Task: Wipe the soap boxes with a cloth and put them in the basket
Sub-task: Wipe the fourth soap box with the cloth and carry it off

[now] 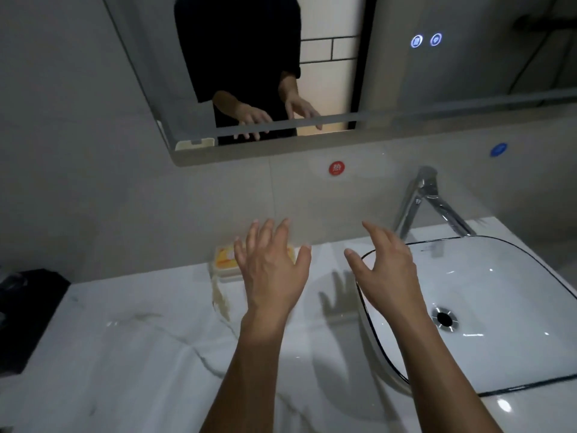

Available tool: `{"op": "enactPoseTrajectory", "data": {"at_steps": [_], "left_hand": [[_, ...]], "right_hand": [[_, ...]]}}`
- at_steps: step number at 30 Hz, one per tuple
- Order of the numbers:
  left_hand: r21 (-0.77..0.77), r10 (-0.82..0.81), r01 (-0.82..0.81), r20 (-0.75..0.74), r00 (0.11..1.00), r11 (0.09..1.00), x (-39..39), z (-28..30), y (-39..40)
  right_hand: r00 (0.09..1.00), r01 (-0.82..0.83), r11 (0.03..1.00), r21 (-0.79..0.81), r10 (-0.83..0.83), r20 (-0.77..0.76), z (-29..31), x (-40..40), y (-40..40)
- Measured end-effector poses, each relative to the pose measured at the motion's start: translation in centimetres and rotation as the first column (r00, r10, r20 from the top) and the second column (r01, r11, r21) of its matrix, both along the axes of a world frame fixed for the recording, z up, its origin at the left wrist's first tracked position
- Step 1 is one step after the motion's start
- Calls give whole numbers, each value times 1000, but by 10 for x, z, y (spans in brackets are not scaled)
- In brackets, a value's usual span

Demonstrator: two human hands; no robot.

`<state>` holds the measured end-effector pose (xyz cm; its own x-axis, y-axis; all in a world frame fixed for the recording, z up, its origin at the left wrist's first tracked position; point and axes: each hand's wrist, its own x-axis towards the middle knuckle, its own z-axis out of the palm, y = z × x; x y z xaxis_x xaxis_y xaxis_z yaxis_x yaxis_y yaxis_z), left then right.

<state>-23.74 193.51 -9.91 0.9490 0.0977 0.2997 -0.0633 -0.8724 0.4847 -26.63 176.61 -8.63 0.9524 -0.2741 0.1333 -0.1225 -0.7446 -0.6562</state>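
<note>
In the head view a white marble-veined desk (pixel 140 354) carries a white basin (pixel 487 307) with a black rim on the right, a chrome tap (pixel 420 201) behind it, a dark object (pixel 28 307) at the left edge, and a mirror (pixel 312 73) on the wall above. The left hand (pixel 271 270), fingers spread and holding nothing, hovers in front of the soap box (pixel 226 260) and hides its right part, while the right hand (pixel 387 270), also relaxed and empty, hangs over the basin's left rim. The soap box lies at the back of the desk against the wall, long axis running left to right, a pale box with a yellow-orange top.
</note>
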Motion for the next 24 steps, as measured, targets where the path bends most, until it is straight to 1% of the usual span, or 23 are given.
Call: {"op": "enactPoseTrajectory", "data": {"at_steps": [3, 7, 11, 14, 19, 24], "left_hand": [[-10, -101, 101, 26, 995, 995, -10, 9, -14], [-25, -257, 259, 47, 965, 966, -27, 15, -27], [-48, -401, 403, 36, 915, 914, -50, 15, -51], [-65, -520, 519, 10, 854, 852, -75, 11, -81], [-52, -687, 686, -10, 727, 726, -119, 6, -138], [-7, -820, 821, -28, 571, 571, -162, 4, -205]], "right_hand": [[997, 71, 997, 9, -71, 26, 11, -20, -5], [978, 187, 981, 47, -190, 81, 18, -59, -6], [936, 344, 939, 22, -345, 69, 15, -110, -22], [888, 459, 889, 7, -459, 37, 11, -153, -42], [774, 634, 773, -31, -633, 29, 7, -220, -80], [648, 760, 649, -27, -761, -34, -1, -282, -126]]}}
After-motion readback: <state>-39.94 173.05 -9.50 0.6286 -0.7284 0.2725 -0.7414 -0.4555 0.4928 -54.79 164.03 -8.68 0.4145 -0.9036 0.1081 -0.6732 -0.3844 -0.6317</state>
